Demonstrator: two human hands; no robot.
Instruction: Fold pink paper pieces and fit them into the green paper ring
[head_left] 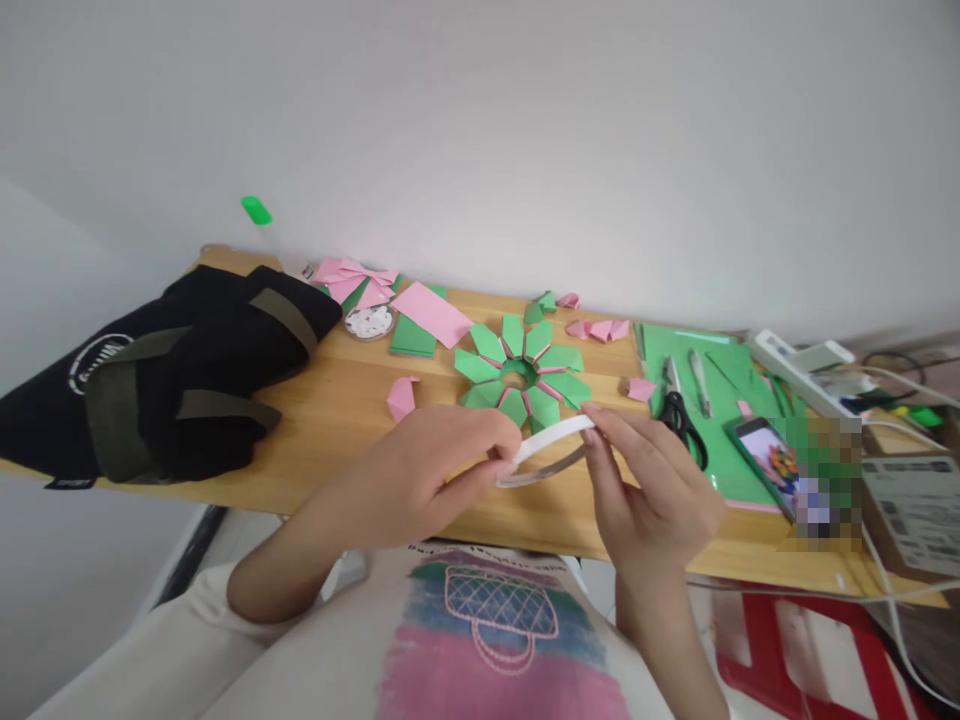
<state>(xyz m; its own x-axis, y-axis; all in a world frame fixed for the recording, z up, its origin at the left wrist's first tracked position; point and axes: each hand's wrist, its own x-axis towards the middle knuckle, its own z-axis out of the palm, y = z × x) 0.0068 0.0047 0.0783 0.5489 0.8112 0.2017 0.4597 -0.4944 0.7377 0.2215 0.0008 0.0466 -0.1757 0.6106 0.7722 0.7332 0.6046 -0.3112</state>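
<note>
My left hand (442, 470) pinches one side of a narrow white ring that looks like a roll of tape (556, 433). The opposite side is between the thumb and fingers of my right hand (649, 485). Held nearly edge-on, the ring is above the front part of the wooden table (322, 440). Just behind it lies a flower-like ring of folded green paper (559, 358) with pink edges. A folded pink paper piece (402, 398) sits left of the flower and another pink piece (641, 388) to its right.
A black bag (180, 370) covers the table's left end. Toward the back are a dish of white bits (369, 321) and pink paper (433, 312). Black-handled scissors (679, 415), a cutter (700, 382) and a phone (776, 465) rest on green sheets; a power strip (799, 370) is beyond.
</note>
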